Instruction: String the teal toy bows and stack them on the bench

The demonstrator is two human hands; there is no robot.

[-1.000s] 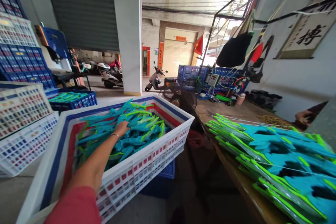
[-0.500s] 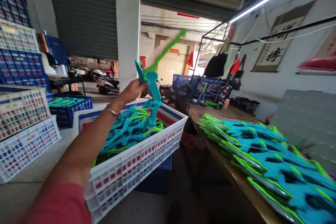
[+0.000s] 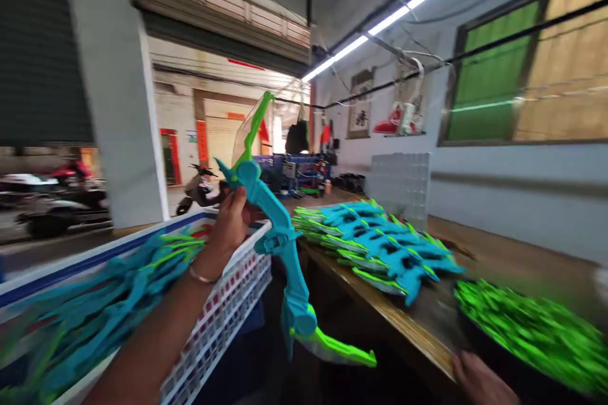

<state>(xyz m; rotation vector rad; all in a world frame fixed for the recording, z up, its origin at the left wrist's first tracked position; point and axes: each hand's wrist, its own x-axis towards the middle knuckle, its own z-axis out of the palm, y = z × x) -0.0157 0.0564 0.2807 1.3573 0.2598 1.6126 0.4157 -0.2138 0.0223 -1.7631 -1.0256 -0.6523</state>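
My left hand [image 3: 228, 224] is closed around the upper part of a teal toy bow [image 3: 278, 228] with bright green tips. The bow hangs roughly upright, its lower green tip pointing right, between the white crate and the table. At the bottom right, my right hand [image 3: 482, 380] is by the table edge, beside a dark basin of small green pieces [image 3: 536, 329]. Blur and the frame edge hide how its fingers are set. More teal and green bows [image 3: 109, 291] lie jumbled in the white plastic crate [image 3: 216, 313] on the left.
Rows of stacked teal and green bows [image 3: 380, 240] cover part of the wooden table [image 3: 427, 335]. Behind them stands a translucent panel [image 3: 400, 186]. Scooters [image 3: 199, 186] are parked beyond the doorway. A lit tube [image 3: 403, 9] runs overhead.
My left hand has lifted the bow out of the crate and carried it right, toward the table. The view has turned right, bringing the green pieces and my right hand into sight.
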